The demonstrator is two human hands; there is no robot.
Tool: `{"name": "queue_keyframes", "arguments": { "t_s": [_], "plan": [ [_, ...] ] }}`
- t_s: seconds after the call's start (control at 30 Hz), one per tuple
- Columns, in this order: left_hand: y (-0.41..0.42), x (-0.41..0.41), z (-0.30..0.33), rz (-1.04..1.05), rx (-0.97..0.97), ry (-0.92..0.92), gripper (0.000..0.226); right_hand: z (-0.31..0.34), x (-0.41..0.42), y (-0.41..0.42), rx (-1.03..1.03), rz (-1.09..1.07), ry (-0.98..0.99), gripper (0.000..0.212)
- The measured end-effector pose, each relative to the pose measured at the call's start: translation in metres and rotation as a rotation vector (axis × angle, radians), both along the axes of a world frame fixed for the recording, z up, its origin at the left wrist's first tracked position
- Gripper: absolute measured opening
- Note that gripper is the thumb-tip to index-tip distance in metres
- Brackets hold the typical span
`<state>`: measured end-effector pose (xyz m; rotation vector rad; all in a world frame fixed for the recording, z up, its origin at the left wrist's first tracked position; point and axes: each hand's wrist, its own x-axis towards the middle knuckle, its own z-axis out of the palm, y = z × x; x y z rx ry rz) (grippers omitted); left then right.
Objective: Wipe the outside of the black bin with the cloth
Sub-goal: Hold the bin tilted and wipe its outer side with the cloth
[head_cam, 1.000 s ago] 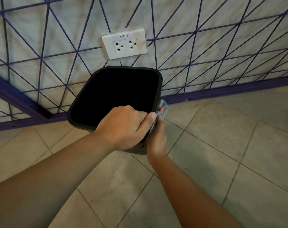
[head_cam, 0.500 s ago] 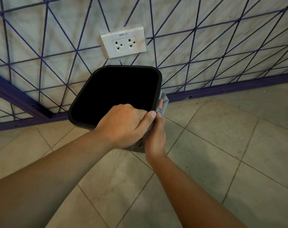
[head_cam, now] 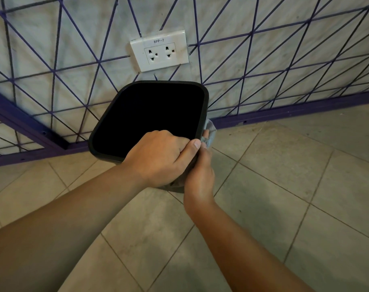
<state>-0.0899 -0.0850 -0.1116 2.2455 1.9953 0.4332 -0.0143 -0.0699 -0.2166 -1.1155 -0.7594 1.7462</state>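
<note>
- The black bin [head_cam: 149, 119] is seen tilted just in front of a wall crossed by purple lines, below a white socket [head_cam: 160, 51], above a tiled floor [head_cam: 284, 186].
- The near rim is gripped by the left hand [head_cam: 158, 159], fingers curled inside, thumb outside. The bin is judged light, stiff plastic, fairly slick, and the rim seems the surest hold.
- A grey cloth [head_cam: 209, 133], judged soft and limp, is pressed to the bin's right outer wall by the right hand [head_cam: 198, 178], which seems wrapped around it, though the fingers are mostly hidden.
- The bin's inside is pure black; its base and outer walls are largely hidden.
</note>
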Motion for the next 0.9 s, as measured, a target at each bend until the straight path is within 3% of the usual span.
{"name": "queue_keyframes", "arguments": {
  "t_s": [0.13, 0.33, 0.5, 0.7, 0.77, 0.9],
  "plan": [
    [0.0, 0.002, 0.0, -0.008, 0.029, 0.035, 0.052, -0.012, -0.001, 0.007, -0.069, -0.033, -0.018, 0.095],
    [0.001, 0.0, -0.001, -0.012, 0.012, 0.009, 0.049, -0.001, -0.003, -0.007, 0.033, -0.022, -0.056, 0.076],
    [-0.001, 0.001, -0.001, -0.001, 0.017, 0.026, 0.052, -0.01, -0.001, 0.013, -0.1, -0.049, -0.006, 0.091],
    [0.0, 0.0, -0.001, -0.002, 0.007, 0.02, 0.052, -0.015, -0.007, -0.006, 0.035, -0.061, -0.089, 0.068],
    [-0.001, 0.0, -0.001, -0.001, 0.017, 0.041, 0.053, -0.034, -0.002, 0.004, -0.062, -0.001, -0.087, 0.077],
    [-0.001, 0.0, -0.002, 0.0, 0.032, 0.063, 0.052, -0.024, 0.007, 0.01, -0.221, 0.05, -0.052, 0.056]
  ]
}}
